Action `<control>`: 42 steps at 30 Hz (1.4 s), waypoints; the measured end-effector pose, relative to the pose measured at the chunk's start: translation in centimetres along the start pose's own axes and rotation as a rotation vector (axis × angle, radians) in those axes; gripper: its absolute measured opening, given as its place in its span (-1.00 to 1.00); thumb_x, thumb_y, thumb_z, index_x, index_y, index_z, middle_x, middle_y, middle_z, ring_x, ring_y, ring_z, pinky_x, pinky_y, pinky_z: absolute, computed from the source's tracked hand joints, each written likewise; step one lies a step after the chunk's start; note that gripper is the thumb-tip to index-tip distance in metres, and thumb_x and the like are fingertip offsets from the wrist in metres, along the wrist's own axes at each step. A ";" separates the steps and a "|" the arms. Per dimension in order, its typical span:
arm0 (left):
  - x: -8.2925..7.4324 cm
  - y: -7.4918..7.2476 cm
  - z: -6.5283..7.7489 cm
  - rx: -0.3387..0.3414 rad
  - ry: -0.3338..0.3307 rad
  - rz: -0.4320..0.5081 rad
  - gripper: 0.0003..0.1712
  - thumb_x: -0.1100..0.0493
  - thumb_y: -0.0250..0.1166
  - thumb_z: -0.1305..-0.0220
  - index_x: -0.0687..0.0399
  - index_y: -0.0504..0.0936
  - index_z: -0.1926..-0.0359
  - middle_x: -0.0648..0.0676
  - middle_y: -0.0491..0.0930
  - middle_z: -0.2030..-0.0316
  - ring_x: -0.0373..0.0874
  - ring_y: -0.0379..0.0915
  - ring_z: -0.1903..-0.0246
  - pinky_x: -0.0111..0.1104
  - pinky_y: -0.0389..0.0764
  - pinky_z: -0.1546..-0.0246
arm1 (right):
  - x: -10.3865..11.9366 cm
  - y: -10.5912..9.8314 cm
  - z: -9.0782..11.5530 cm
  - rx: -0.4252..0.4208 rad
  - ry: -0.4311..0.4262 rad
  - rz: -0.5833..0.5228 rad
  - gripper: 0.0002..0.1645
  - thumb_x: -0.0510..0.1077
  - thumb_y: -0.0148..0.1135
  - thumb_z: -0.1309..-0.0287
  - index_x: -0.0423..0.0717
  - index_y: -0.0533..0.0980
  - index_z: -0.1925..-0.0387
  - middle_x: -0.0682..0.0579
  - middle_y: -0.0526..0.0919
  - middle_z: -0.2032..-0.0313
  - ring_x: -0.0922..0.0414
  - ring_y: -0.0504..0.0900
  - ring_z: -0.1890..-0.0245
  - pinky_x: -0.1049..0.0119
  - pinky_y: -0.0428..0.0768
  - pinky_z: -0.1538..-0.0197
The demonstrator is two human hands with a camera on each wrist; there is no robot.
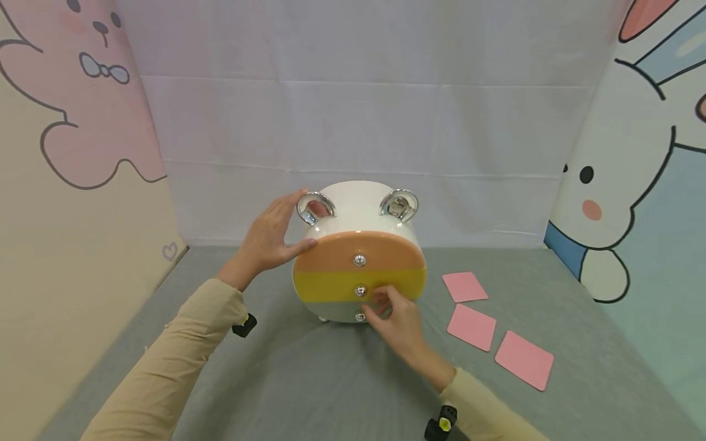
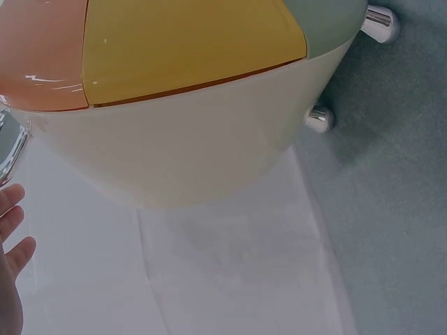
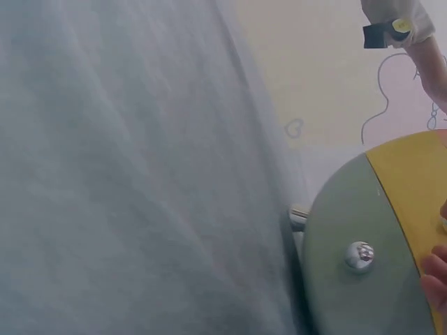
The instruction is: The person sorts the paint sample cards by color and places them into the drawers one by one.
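A rounded white drawer box (image 1: 355,205) with two silver ears stands on the grey cloth. Its front has an orange drawer (image 1: 331,252), a yellow drawer (image 1: 325,285) and a grey-green drawer (image 1: 336,311), each with a silver knob. My left hand (image 1: 270,236) is spread at the box's upper left, thumb by the orange drawer's edge and fingers near the ear (image 1: 316,208). Loosely bent, the fingers of my right hand (image 1: 399,321) are beside the yellow drawer's knob (image 1: 361,290). In the left wrist view, a thin dark gap runs along the yellow drawer's (image 2: 188,49) side edge.
Three pink square cards (image 1: 464,286) lie on the grey cloth (image 1: 298,380) to the right of the box. Behind it hangs a white sheet (image 1: 353,122). Side panels with a pink cartoon animal (image 1: 99,116) and a white cartoon rabbit (image 1: 612,184) flank the table.
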State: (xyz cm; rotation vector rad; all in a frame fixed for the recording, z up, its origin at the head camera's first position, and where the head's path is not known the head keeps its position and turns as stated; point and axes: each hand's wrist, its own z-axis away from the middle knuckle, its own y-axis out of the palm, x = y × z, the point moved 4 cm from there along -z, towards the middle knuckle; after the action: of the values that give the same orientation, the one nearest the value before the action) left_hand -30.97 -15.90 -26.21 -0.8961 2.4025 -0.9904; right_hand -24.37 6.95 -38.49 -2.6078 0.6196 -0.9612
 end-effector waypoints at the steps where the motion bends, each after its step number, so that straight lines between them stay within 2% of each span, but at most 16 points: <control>1: 0.0 0.0 0.0 -0.001 -0.001 -0.001 0.05 -0.49 -0.13 -0.08 0.21 0.12 -0.33 0.17 0.25 -0.25 0.05 0.17 -0.21 -0.03 0.26 -0.16 | -0.1 0.0 0.3 0.003 0.038 -0.007 -0.70 -0.25 0.41 0.18 -0.19 0.49 0.35 0.03 0.60 0.51 0.18 0.57 0.59 0.36 0.55 0.58; 5: 0.1 0.0 0.1 -0.002 -0.001 -0.005 0.06 -0.51 -0.16 -0.07 0.22 0.12 -0.33 0.17 0.26 -0.25 0.05 0.18 -0.20 -0.03 0.26 -0.16 | -0.4 0.4 1.7 0.005 0.208 -0.009 -0.71 -0.22 0.39 0.13 -0.18 0.49 0.32 0.06 0.61 0.49 0.17 0.58 0.53 0.35 0.55 0.53; 8: 0.1 0.0 0.1 0.001 0.000 -0.008 0.06 -0.51 -0.17 -0.08 0.21 0.11 -0.33 0.17 0.26 -0.25 0.05 0.18 -0.20 -0.04 0.26 -0.16 | -0.7 0.8 2.5 -0.004 0.337 -0.025 -0.72 -0.21 0.36 0.10 -0.19 0.50 0.30 0.08 0.61 0.48 0.17 0.58 0.50 0.26 0.55 0.44; 12: 0.1 0.0 0.1 0.002 0.001 -0.007 0.06 -0.51 -0.17 -0.07 0.21 0.11 -0.33 0.17 0.25 -0.25 0.05 0.18 -0.20 -0.04 0.26 -0.17 | -1.1 1.8 3.4 0.007 0.486 -0.064 -0.74 -0.19 0.34 0.06 -0.17 0.50 0.29 0.08 0.62 0.45 0.19 0.56 0.49 0.31 0.54 0.39; 16: 0.0 0.0 0.1 0.001 0.001 -0.004 0.06 -0.51 -0.16 -0.07 0.23 0.12 -0.33 0.17 0.25 -0.25 0.05 0.17 -0.21 -0.05 0.25 -0.17 | -1.4 2.9 4.2 0.007 0.621 -0.156 -0.73 -0.20 0.32 0.02 -0.20 0.47 0.26 0.01 0.61 0.39 0.19 0.54 0.46 0.45 0.49 0.38; 20: -0.1 0.0 0.1 0.001 0.004 -0.001 0.05 -0.49 -0.15 -0.08 0.24 0.12 -0.32 0.17 0.25 -0.25 0.05 0.17 -0.20 -0.05 0.25 -0.17 | -1.5 4.1 4.8 -0.035 0.751 -0.310 -0.70 -0.25 0.28 -0.01 -0.30 0.42 0.22 -0.12 0.60 0.32 0.18 0.52 0.46 0.43 0.49 0.46; 24: -0.1 -0.1 0.1 -0.004 0.011 0.004 0.04 -0.48 -0.13 -0.09 0.23 0.12 -0.33 0.17 0.26 -0.25 0.05 0.18 -0.20 -0.06 0.25 -0.17 | -1.5 5.1 5.1 -0.095 0.872 -0.449 -0.69 -0.24 0.21 -0.08 -0.32 0.37 0.17 -0.14 0.57 0.31 0.16 0.51 0.50 0.36 0.51 0.57; 27: -0.1 0.0 0.1 -0.008 0.016 0.005 0.04 -0.48 -0.12 -0.09 0.22 0.11 -0.33 0.18 0.26 -0.24 0.05 0.17 -0.21 -0.06 0.24 -0.18 | -1.5 5.6 5.2 -0.144 0.919 -0.484 -0.71 -0.21 0.19 -0.11 -0.29 0.36 0.19 -0.09 0.55 0.37 0.16 0.51 0.53 0.35 0.52 0.61; 33: 0.0 0.0 0.1 -0.022 0.016 0.020 0.03 -0.47 -0.09 -0.09 0.19 0.11 -0.34 0.18 0.28 -0.23 0.04 0.18 -0.21 -0.05 0.27 -0.16 | -1.7 6.1 5.3 -0.216 0.957 -0.507 -0.75 -0.20 0.19 -0.11 -0.27 0.38 0.23 -0.03 0.56 0.44 0.08 0.57 0.49 0.38 0.52 0.60; 42: 0.0 0.1 0.1 -0.017 0.013 0.010 0.04 -0.49 -0.12 -0.08 0.19 0.10 -0.34 0.17 0.27 -0.23 0.04 0.18 -0.21 -0.04 0.28 -0.14 | -1.7 6.0 5.1 -0.247 0.961 -0.521 -0.76 -0.25 0.24 -0.05 -0.30 0.40 0.29 -0.03 0.58 0.48 0.13 0.57 0.55 0.41 0.51 0.62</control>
State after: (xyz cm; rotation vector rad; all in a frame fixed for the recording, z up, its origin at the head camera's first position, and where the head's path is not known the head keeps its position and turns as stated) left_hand -30.97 -15.89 -26.29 -0.8855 2.4274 -0.9757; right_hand -23.87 3.24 -45.59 -2.4104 0.2266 -2.4837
